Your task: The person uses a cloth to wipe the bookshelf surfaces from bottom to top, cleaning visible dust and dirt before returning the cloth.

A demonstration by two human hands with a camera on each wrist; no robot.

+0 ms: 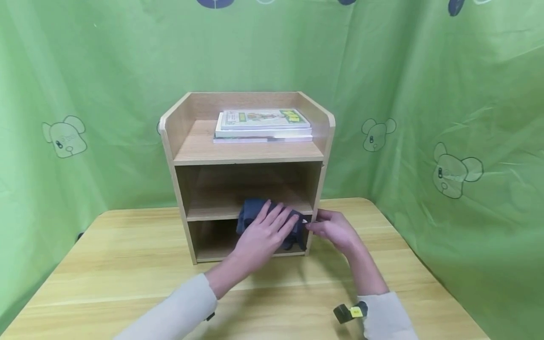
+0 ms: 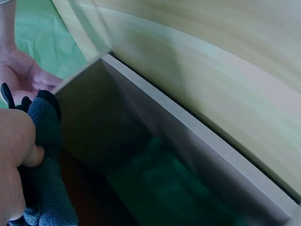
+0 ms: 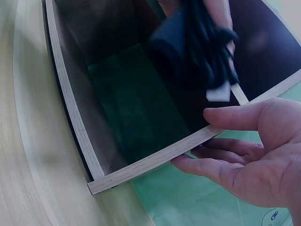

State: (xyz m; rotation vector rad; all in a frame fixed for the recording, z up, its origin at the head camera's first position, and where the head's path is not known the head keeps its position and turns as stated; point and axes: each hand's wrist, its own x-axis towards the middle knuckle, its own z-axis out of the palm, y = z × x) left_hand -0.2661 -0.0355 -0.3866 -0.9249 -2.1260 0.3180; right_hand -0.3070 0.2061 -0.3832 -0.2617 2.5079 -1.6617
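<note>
A rolled or folded dark blue cloth bundle (image 1: 251,208) with dark cords is at the front of the wooden shelf unit (image 1: 248,160), before the lower openings. My left hand (image 1: 260,237) grips it from above, fingers spread over it; the left wrist view shows the thumb curled against the towelling-like cloth (image 2: 49,193). A small white tag (image 3: 218,93) hangs from the bundle. At the unit's lower right, my right hand (image 1: 337,230) holds the front edge of the side panel (image 3: 150,158), thumb on the inner side and fingers outside. The bundle's exact kind is unclear.
Several thin books (image 1: 263,126) lie stacked on the unit's top shelf. The unit stands on a light wooden table (image 1: 127,264). Green curtains (image 1: 263,52) with bear drawings hang behind and at both sides.
</note>
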